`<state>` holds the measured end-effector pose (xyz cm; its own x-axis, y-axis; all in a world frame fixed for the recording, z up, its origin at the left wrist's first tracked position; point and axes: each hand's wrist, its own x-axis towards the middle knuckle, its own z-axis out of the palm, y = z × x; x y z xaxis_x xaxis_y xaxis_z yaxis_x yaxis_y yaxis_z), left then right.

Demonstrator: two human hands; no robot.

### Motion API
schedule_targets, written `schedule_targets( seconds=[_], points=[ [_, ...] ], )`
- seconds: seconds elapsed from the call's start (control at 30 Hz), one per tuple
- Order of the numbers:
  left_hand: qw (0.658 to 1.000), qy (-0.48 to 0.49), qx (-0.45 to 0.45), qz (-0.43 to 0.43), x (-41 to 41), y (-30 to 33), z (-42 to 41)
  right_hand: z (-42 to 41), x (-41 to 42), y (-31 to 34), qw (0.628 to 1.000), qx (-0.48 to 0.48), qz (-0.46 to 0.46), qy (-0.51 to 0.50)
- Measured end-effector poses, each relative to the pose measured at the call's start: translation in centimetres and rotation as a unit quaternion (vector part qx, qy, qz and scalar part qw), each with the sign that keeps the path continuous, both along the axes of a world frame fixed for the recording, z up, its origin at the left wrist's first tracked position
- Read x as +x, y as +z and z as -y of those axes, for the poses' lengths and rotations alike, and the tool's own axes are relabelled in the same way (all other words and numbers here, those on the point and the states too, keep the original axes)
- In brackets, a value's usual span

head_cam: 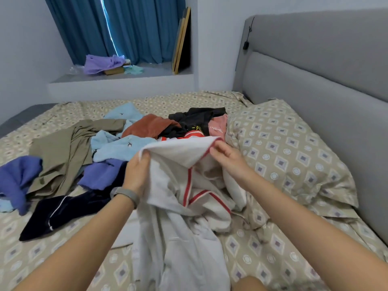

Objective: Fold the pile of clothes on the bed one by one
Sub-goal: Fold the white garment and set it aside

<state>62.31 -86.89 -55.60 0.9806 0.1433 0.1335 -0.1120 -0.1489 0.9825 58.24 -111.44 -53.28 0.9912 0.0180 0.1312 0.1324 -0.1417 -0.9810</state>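
A white garment with red trim (pixel 180 156) is lifted off the bed in front of me. My left hand (pixel 137 173) grips its left edge and my right hand (pixel 228 158) pinches the red-edged right corner. The rest of the garment hangs down and bunches on the patterned sheet (pixel 63 248). Behind it lies the pile: a light blue top (pixel 123 147), a rust-brown piece (pixel 151 124), black clothing (pixel 195 120), a pink item (pixel 217 128), an olive garment (pixel 63 152), purple clothes (pixel 16 175) and a dark navy piece with white piping (pixel 63 213).
A patterned pillow (pixel 289 156) lies to the right against the grey padded headboard (pixel 325 76). Beyond the bed, a ledge (pixel 147 73) holds a purple cloth and small items under blue curtains (pixel 126 28). Framed boards (pixel 181 38) lean in the niche.
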Motion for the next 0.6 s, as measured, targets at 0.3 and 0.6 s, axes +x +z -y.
schedule_targets(
  seconds=[0.3,0.6],
  points=[
    [0.933,-0.154,-0.274,-0.174,-8.6,4.0,-7.7,-4.6,-2.7,-10.4,0.942,-0.271,-0.2,-0.012],
    [0.988,-0.048,-0.063,-0.132,-12.3,4.1,-16.1,-7.5,-1.6,-10.2,0.917,-0.373,-0.115,0.082]
  ],
)
